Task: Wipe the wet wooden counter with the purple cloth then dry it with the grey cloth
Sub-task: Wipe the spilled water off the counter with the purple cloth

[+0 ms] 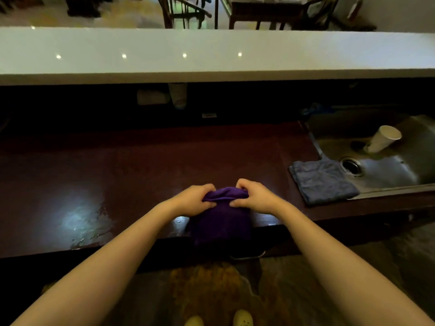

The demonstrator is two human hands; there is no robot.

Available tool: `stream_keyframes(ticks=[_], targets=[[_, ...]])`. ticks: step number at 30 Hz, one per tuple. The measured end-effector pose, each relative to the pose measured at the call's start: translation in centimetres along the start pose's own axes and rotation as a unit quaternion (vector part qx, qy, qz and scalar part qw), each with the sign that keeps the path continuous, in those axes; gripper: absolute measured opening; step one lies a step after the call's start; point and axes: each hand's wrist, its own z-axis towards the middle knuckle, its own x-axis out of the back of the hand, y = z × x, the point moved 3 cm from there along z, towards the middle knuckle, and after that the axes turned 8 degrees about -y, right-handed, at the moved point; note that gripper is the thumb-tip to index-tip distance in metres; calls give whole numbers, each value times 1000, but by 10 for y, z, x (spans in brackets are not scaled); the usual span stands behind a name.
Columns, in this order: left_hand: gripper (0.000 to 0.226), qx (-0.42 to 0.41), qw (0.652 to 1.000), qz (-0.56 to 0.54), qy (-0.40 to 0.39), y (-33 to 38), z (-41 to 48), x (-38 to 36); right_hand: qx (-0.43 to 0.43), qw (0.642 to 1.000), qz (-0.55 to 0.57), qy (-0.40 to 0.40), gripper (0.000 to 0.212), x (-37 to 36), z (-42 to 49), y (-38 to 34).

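Note:
The purple cloth (221,220) hangs over the front edge of the dark wooden counter (146,170), bunched at its top. My left hand (195,200) grips the cloth's upper left corner and my right hand (255,196) grips its upper right corner. A wet, shiny patch (80,220) glistens on the counter to the left of my hands. The grey cloth (322,181) lies flat at the counter's right end, overlapping the sink's rim.
A steel sink (386,168) sits at the right with a tipped white paper cup (382,138) in it. A raised white bar top (211,52) runs along the back. Cups hang in the dark gap beneath it. Chairs and a table stand beyond.

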Motion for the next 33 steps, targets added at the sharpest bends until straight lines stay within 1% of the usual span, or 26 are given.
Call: stream_keyframes(ticks=[3, 4, 6, 8, 11, 14, 17, 23, 26, 30, 33], targets=[[18, -56, 997, 5, 44, 31, 19, 28, 27, 994, 99, 36, 19, 44, -16, 3], [21, -67, 996, -1, 63, 40, 26, 38, 38, 988, 139, 48, 18, 62, -21, 5], [28, -81, 991, -21, 100, 59, 43, 59, 44, 980, 180, 70, 25, 97, -27, 13], [29, -101, 986, -66, 119, 78, 62, 76, 40, 980, 172, 95, 29, 132, -31, 24], [32, -134, 975, -122, 132, 111, 94, 97, 40, 979, 160, 119, 27, 183, -36, 38], [35, -143, 965, -170, 138, 142, 128, 115, 36, 977, 164, 131, 23, 234, -33, 53], [37, -132, 961, -200, 140, 165, 164, 126, 21, 980, 151, 125, 21, 277, -29, 74], [35, -91, 958, -226, 151, 196, 241, 119, -5, 975, 187, 118, 24, 329, -12, 131], [34, -43, 946, -274, 169, 199, 280, 100, -38, 965, 226, 128, 24, 334, 5, 168], [32, 16, 944, -289, 161, 196, 324, 78, -91, 955, 242, 143, 22, 330, 27, 206], [33, 60, 937, -304, 163, 182, 345, 73, -118, 946, 251, 169, 24, 322, 47, 226]])
